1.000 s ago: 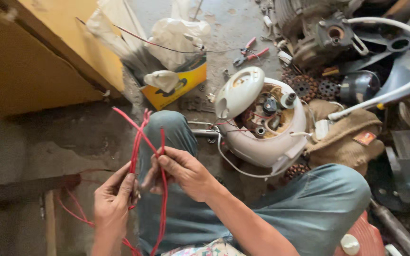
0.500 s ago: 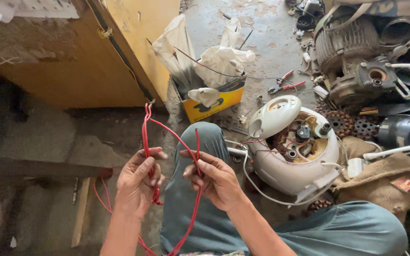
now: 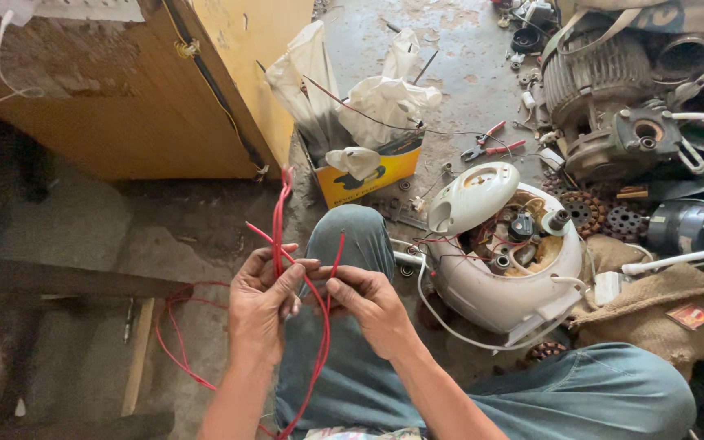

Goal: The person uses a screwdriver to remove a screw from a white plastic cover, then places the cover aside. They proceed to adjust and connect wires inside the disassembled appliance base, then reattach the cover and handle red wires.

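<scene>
My left hand (image 3: pixel 264 303) grips a bundle of thin red wire (image 3: pixel 280 213) whose ends stick up above my fist. Close beside it, my right hand (image 3: pixel 366 303) pinches another strand of the same red wire (image 3: pixel 317 358), which loops down over my knee in blue trousers (image 3: pixel 352 236). More of the wire curls on the floor at the left. An opened white fan motor housing (image 3: pixel 499 253) with exposed coils and parts sits just right of my knee.
A yellow wooden cabinet (image 3: pixel 246 73) stands at the upper left. A yellow box (image 3: pixel 368 167) holding white cloth and bags lies ahead. Red-handled pliers (image 3: pixel 490 147), metal motors (image 3: pixel 605 98) and gear-like cores (image 3: pixel 605 216) crowd the right. A burlap sack (image 3: pixel 653 301) lies beside the housing.
The view has shifted left and down. My hands have come closer together on the red wire, and the raised wire ends now stand higher above my left fist.
</scene>
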